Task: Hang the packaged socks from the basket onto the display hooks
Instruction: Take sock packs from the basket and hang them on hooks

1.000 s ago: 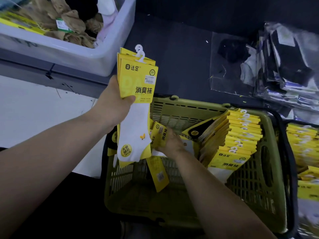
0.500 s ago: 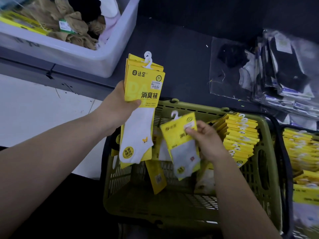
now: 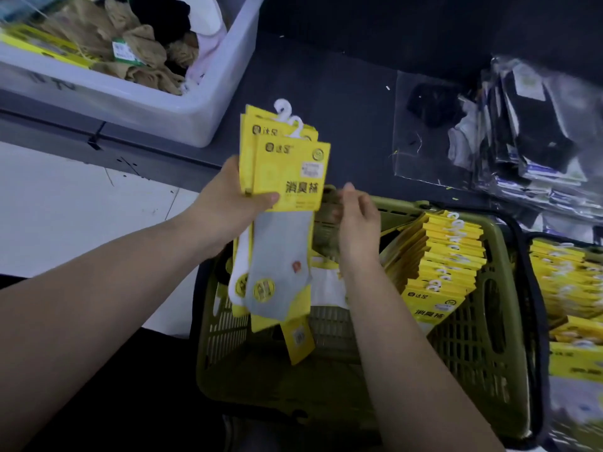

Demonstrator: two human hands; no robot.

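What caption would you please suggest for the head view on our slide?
Left hand grips a bunch of yellow-carded sock packs above the green basket; right hand hovers open beside them.

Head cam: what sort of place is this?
Probably a shop's sock aisle mid-restock: hook-topped yellow sock packs in the left hand and green shopping basket, bagged socks on the dark surface, white bin of loose socks.

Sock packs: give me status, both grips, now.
Left grip holds the sock packs above the basket. Right grip open beside them, empty. More packs stacked in basket. Display hooks out of view.
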